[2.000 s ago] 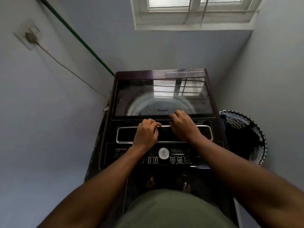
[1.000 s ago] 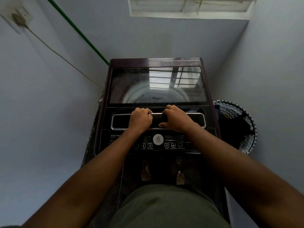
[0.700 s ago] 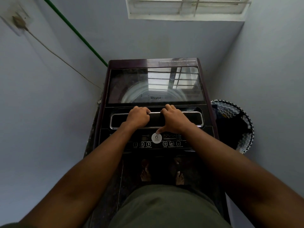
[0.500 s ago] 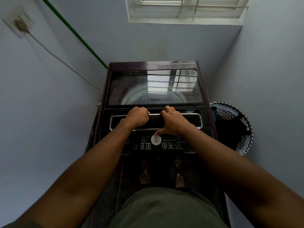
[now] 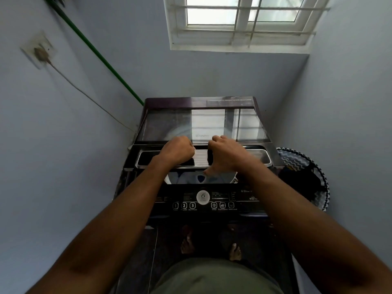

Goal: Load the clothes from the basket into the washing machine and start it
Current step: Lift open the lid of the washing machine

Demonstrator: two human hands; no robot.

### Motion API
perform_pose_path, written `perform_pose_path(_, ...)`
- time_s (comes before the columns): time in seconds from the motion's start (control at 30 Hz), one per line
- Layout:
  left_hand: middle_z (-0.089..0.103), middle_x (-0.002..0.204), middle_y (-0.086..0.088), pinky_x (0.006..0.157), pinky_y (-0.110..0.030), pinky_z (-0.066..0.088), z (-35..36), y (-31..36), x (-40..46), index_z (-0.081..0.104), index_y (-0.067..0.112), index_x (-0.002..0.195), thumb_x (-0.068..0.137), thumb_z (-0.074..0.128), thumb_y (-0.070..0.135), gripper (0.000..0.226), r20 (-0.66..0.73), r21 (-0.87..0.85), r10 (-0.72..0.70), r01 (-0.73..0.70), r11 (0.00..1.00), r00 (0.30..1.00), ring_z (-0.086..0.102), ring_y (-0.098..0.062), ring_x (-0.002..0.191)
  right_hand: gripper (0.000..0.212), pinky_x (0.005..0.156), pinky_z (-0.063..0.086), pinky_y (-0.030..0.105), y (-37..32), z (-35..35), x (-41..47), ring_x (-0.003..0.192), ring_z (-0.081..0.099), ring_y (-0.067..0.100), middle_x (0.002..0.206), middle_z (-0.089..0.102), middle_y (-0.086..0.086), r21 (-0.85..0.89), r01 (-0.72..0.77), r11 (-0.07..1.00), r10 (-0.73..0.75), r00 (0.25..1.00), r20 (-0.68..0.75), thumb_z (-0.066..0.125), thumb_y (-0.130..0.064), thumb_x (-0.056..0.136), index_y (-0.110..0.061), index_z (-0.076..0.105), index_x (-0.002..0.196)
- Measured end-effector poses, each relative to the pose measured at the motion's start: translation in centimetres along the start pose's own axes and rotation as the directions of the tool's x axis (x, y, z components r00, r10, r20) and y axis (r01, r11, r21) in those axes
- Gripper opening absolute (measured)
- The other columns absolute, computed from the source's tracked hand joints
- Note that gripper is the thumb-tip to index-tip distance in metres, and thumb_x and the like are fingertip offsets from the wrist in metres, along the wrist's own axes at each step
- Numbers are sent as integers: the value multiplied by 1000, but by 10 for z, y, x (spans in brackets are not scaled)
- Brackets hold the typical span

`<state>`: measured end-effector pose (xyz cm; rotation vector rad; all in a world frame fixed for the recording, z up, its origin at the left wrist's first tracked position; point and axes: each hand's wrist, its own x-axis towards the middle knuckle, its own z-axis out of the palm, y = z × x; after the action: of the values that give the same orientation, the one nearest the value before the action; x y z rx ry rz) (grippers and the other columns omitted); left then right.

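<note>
At washer (image 5: 203,200) front, left hand (image 5: 177,150) and right hand (image 5: 228,154) both fisted round lid handle (image 5: 200,158), grip closed tight, lid raised slightly off tub. Panel buttons marked 1, 2, 3; round badge reads 6. Basket (image 5: 305,177) just right of washer, dark clothes (image 5: 301,181) inside.

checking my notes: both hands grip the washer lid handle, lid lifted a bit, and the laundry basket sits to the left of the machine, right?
Not quite: the laundry basket sits to the right of the machine, as the head view shows. Both hands, left and right, do grip the lid handle.
</note>
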<state>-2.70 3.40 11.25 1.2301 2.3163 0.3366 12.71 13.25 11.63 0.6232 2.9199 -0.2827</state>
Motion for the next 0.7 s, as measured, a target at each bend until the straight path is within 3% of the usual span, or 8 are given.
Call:
perform_pose_path(0.1, 70, 101, -7, 86, -45, 54, -17, 9, -1, 73, 13, 98, 86, 42, 21, 34, -90, 31, 28, -25, 999, 996, 64, -25, 91, 58, 76, 52, 35, 6, -37, 8, 90, 55, 16, 96, 57, -3, 113, -11, 993, 8, 1000, 26, 74, -68, 56, -20, 68, 88)
perform_pose_path(0.2, 67, 99, -9, 82, -45, 53, -40, 17, 0, 68, 11, 96, 96, 38, 26, 34, -148, 107, 109, -94, 990, 983, 62, -28, 93, 48, 71, 55, 33, 10, -70, 17, 82, 61, 14, 86, 64, -5, 157, -18, 987, 11, 999, 45, 75, -64, 62, -21, 71, 82)
perform_pose_path(0.33, 64, 95, -3, 73, -35, 46, -64, 29, -4, 65, 17, 87, 97, 43, 30, 28, -225, 163, 289, -256, 953, 931, 57, -18, 86, 47, 69, 55, 26, 14, -103, 28, 78, 64, 11, 89, 72, -4, 193, -6, 981, 9, 1000, -17, 77, -57, 69, -19, 75, 98)
perform_pose_path(0.37, 67, 99, -2, 78, -36, 48, -67, 31, -6, 71, 18, 93, 95, 48, 28, 24, -305, 122, 344, -321, 939, 888, 59, -17, 91, 47, 68, 53, 23, 16, -109, 30, 78, 64, 9, 92, 73, -3, 201, 4, 980, 4, 999, -39, 78, -54, 70, -19, 75, 102)
perform_pose_path(0.47, 70, 106, -5, 92, -36, 51, -67, 39, -8, 72, 11, 106, 87, 62, 8, 22, -564, 198, 528, -516, 833, 635, 61, -20, 102, 41, 68, 42, 13, 21, -127, 34, 84, 62, 8, 104, 74, -2, 265, 46, 963, -18, 994, -108, 80, -44, 76, -19, 75, 108)
perform_pose_path(0.53, 69, 109, -6, 97, -34, 49, -64, 42, -7, 70, 9, 111, 85, 61, 4, 28, -664, 229, 529, -530, 817, 528, 60, -20, 106, 46, 80, 42, 17, 24, -139, 37, 100, 60, 10, 118, 69, -1, 296, 75, 952, -16, 980, -197, 80, -40, 77, -17, 71, 116)
perform_pose_path(0.6, 68, 117, -7, 104, -34, 45, -64, 45, -4, 67, 9, 119, 90, 54, 12, 32, -709, 233, 494, -493, 838, 504, 58, -19, 113, 51, 96, 44, 29, 27, -148, 41, 115, 55, 16, 125, 64, 1, 264, 93, 960, -3, 947, -322, 80, -41, 76, -17, 68, 119)
perform_pose_path(0.7, 55, 140, -8, 118, -39, 28, -71, 49, 12, 49, 9, 142, 101, 41, 27, 45, -664, 319, 505, -402, 858, 551, 45, -20, 134, 37, 93, 46, 28, 32, -154, 52, 105, 57, 15, 112, 65, 2, 163, 143, 976, -41, 860, -508, 77, -37, 79, -15, 71, 109)
